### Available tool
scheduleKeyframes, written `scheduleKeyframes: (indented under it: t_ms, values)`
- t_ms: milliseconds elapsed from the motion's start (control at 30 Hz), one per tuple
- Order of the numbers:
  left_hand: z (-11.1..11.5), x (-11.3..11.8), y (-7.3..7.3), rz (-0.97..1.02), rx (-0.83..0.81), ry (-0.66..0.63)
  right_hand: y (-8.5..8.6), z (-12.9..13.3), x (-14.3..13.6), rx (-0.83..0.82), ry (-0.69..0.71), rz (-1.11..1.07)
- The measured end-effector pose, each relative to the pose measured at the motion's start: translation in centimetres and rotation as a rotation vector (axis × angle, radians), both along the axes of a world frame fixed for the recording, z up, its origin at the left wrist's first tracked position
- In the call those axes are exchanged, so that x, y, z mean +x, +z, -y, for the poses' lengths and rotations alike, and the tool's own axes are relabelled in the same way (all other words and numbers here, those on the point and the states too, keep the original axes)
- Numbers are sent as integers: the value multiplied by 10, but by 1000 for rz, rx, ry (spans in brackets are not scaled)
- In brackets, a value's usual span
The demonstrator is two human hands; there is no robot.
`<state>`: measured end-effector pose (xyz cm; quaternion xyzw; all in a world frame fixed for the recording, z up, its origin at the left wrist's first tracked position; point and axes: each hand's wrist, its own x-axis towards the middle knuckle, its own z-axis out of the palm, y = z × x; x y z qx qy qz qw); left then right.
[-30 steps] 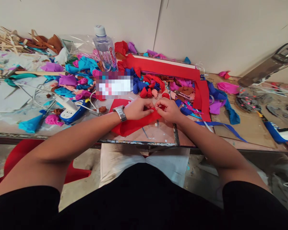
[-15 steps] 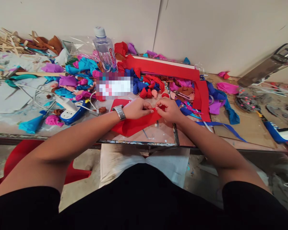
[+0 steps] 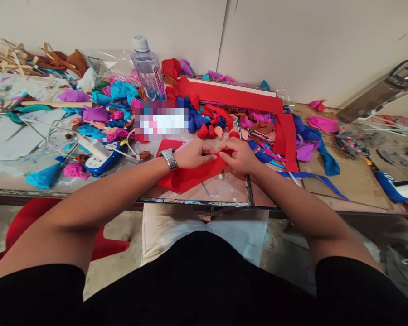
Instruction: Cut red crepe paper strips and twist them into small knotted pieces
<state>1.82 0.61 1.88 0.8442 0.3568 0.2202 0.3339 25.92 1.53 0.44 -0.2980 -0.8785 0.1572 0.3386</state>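
Note:
Both hands meet over a red crepe paper strip [image 3: 187, 176] near the table's front edge. My left hand [image 3: 195, 154], with a metal watch [image 3: 170, 159] on the wrist, pinches the strip near its right end between thumb and fingers. Right beside it, my right hand [image 3: 237, 155] pinches the same end, its fingertips almost touching the left ones. The strip's wide part hangs to the left, under the left wrist. Small rolled paper pieces [image 3: 211, 131] in red, pink and blue lie just behind the hands.
Behind stand a clear bottle [image 3: 148, 72] and a long folded red paper stack [image 3: 231, 94]. A blue-and-white power strip [image 3: 104, 159] with cables lies left. Utility knife [image 3: 260, 136], cardboard [image 3: 347, 181] and a dark bottle [image 3: 370, 97] are to the right. Wooden sticks [image 3: 13, 59] are piled far left.
Almost nothing differs. The right hand's fingers have shifted slightly at the pinched end of the red strip; the left hand stays in place.

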Motion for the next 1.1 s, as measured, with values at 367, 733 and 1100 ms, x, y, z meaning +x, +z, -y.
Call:
scheduleKeyframes:
  t_ms: [367, 733, 1100]
  values:
    - [1, 1, 2, 10, -32, -15, 4, 1, -1, 26, 27, -1]
    - [-3, -1, -1, 16, -98, -34, 5, 3, 2, 21, 26, 8]
    - [-3, 0, 1, 57, -221, -66, 5, 4, -1, 44, 95, -23]
